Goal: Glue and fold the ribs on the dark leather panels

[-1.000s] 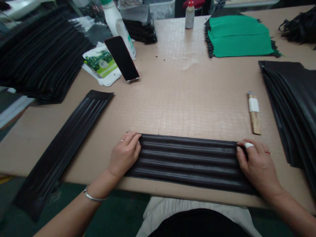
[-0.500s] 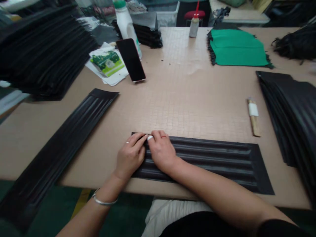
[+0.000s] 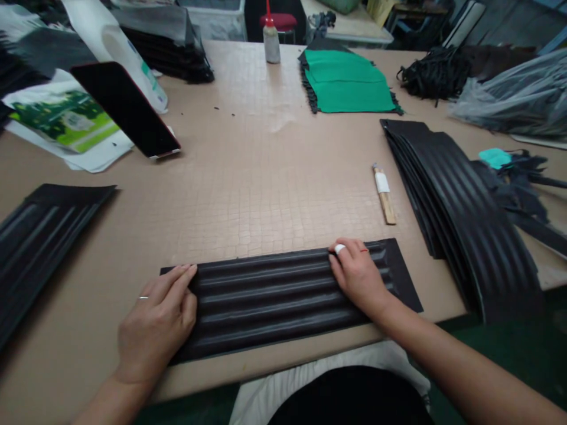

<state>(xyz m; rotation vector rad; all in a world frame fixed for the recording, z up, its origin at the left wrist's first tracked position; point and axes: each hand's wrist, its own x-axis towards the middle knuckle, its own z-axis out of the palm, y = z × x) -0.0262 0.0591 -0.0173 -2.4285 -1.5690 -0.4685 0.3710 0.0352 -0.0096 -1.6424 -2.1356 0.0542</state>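
A black ribbed panel (image 3: 266,295) lies flat along the table's near edge. At its left end my left hand (image 3: 162,313) rests with its fingers pressed together on the upper corner. Toward the right end, my right hand (image 3: 357,271) has its fingers curled on the panel's upper edge, a white wrap on one finger. Both hands grip the panel's far edge; the fingertips' undersides are hidden. Part of a second ribbed panel (image 3: 48,224) shows at the left.
A tilted phone (image 3: 126,109) stands by a white bottle (image 3: 119,53) at the back left. Stacked ribbed panels (image 3: 460,206) lie on the right beside a wooden-handled tool (image 3: 384,195). Green fabric (image 3: 348,81) and a red-tipped bottle (image 3: 271,44) are farther back.
My hands have moved apart, the right one sliding along the panel toward its right end. The view has turned to the right, and the panel now tilts slightly upward to the right.
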